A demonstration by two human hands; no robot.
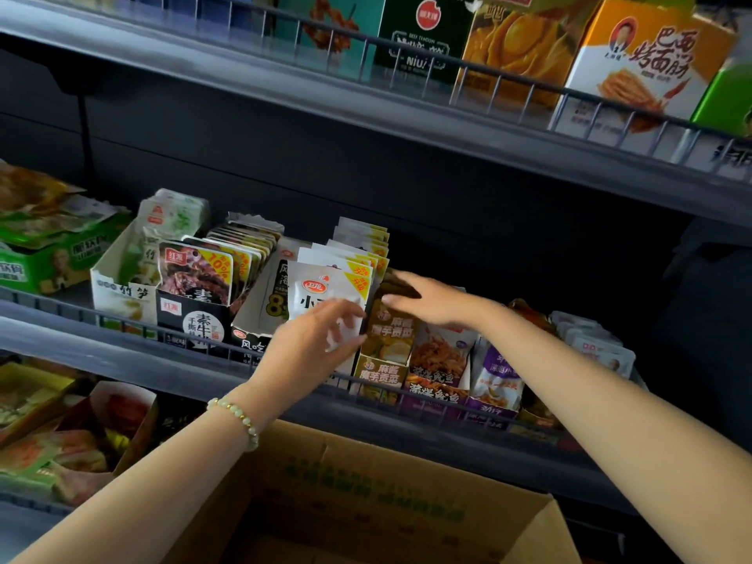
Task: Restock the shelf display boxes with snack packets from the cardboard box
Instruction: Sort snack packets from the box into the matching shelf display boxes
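On the middle shelf stand several display boxes of snack packets. My left hand (313, 339), with a bead bracelet at the wrist, touches the front of the row of white packets (325, 284), fingers slightly bent. My right hand (423, 299) lies flat with straight fingers on top of the brown packets (388, 331) in the brown display box (380, 376) just to the right. The open cardboard box (366, 490) sits below my arms at the bottom of the view; its inside is dark.
A wire rail (122, 319) runs along the middle shelf's front edge. Left of my hands stand a black display box (195, 319) and a white one (118, 295); purple boxes (439, 392) stand to the right. Large boxes (635, 63) fill the upper shelf.
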